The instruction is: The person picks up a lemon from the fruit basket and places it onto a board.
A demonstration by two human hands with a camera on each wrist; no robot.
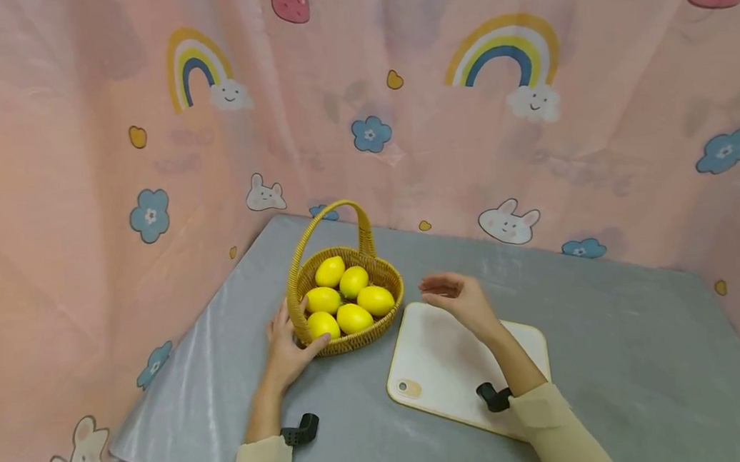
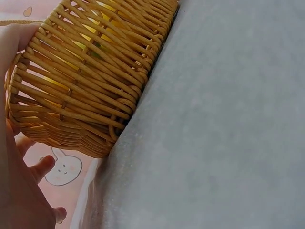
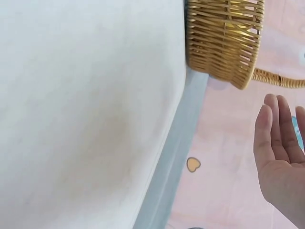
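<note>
A yellow wicker basket (image 1: 351,345) with a tall arched handle (image 1: 297,270) stands left of centre on the table. Several yellow lemons (image 1: 355,318) lie inside it. My left hand (image 1: 288,351) holds the basket at its near left rim, the thumb lying along the front edge. In the left wrist view, some fingers (image 2: 43,167) of that hand spread off the wicker side. Over the far part of a white cutting board (image 1: 440,358) hovers my right hand (image 1: 461,300), fingers gently bent toward the basket, holding nothing. The right wrist view shows its fingers (image 3: 281,126) apart from the basket.
A grey cloth covers the table (image 1: 636,355). Behind and beside it hangs a pink curtain (image 1: 405,185) printed with rainbows, rabbits and flowers. The board has a hole (image 1: 403,386) at its near left corner. Black camera mounts (image 1: 301,430) sit on both wrists.
</note>
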